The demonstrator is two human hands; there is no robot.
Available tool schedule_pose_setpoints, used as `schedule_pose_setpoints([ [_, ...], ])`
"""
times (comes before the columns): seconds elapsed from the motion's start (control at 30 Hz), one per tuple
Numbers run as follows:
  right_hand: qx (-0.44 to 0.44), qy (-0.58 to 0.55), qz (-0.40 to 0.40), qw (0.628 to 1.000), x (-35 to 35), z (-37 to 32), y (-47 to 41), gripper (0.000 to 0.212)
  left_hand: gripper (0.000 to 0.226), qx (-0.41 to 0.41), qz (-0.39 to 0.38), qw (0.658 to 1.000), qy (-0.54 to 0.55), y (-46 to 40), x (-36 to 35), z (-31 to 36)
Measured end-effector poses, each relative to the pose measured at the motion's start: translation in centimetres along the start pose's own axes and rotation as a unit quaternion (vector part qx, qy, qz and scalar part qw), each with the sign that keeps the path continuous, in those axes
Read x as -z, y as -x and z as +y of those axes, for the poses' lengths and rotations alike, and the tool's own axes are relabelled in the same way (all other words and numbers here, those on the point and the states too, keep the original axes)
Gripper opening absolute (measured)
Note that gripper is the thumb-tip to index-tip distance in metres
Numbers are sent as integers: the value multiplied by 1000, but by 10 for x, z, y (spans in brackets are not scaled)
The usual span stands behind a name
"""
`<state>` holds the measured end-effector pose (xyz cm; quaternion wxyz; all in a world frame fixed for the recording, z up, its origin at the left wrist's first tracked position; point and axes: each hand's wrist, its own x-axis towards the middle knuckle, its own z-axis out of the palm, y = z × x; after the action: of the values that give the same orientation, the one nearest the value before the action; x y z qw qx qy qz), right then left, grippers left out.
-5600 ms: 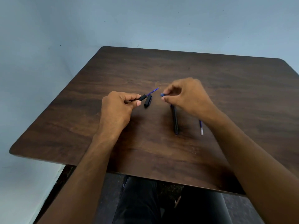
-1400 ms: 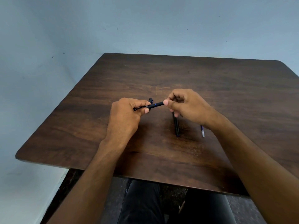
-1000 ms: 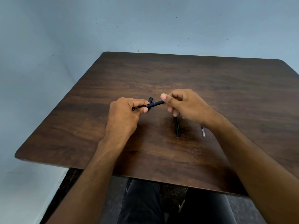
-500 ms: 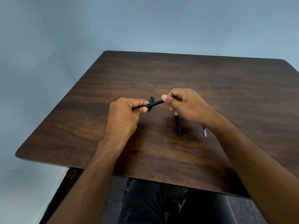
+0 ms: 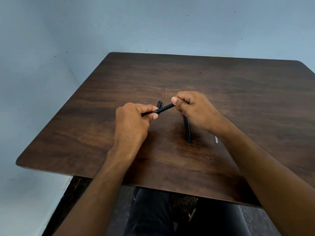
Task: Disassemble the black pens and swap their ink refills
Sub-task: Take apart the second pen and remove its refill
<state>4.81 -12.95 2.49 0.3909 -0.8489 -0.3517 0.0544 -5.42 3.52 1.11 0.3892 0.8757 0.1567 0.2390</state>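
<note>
A black pen [image 5: 164, 109] is held just above the table between both hands. My left hand [image 5: 132, 124] grips its barrel end, and my right hand [image 5: 192, 108] pinches its far end between thumb and fingers. A thin blue ring shows near the pen's middle. A short black cap [image 5: 159, 104] lies on the table behind the pen. A second black pen barrel [image 5: 187, 131] lies lengthwise under my right hand. The pale end of a loose refill [image 5: 216, 139] sticks out beside my right wrist. A small blue tip [image 5: 146, 103] shows past my left knuckles.
The dark wooden table [image 5: 221, 86] has rounded corners and stands against a pale blue wall. Its near edge runs over my lap, with dark trousers below.
Earlier my right hand held a small blue-ended piece apart from the pen, whose purple refill tip stuck out. Now both hands hold one joined black pen; over the last second only my right thumb shifts.
</note>
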Motion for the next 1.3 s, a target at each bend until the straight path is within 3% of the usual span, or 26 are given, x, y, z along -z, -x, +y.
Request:
schedule_pose_setpoints([
  [0.23, -37, -3, 6, 999, -2, 3, -13, 42, 22, 35, 10, 999, -7, -4, 15, -15],
  [0.37, -23, 98, 11, 995, -2, 8, -27, 12, 22, 60, 27, 998, -25, -7, 26, -29],
  [0.5, 40, 174, -42, 983, -18, 5, -37, 30, 23, 72, 35, 996, -29, -10, 29, -35],
  [0.63, 49, 216, -82, 972, -30, 5, -44, 35, 21, 74, 32, 996, -36, -10, 31, -38],
  [0.9, 89, 283, -42, 954, -29, 11, -40, 27, 20, 73, 33, 997, -23, -10, 33, -39],
  [1.17, 66, 142, 34, 987, 0, 8, -27, 23, 19, 60, 13, 998, -24, -10, 25, -31],
  [1.3, 47, 65, 23, 997, 2, 6, -19, 22, 19, 44, 6, 999, -26, -10, 21, -26],
])
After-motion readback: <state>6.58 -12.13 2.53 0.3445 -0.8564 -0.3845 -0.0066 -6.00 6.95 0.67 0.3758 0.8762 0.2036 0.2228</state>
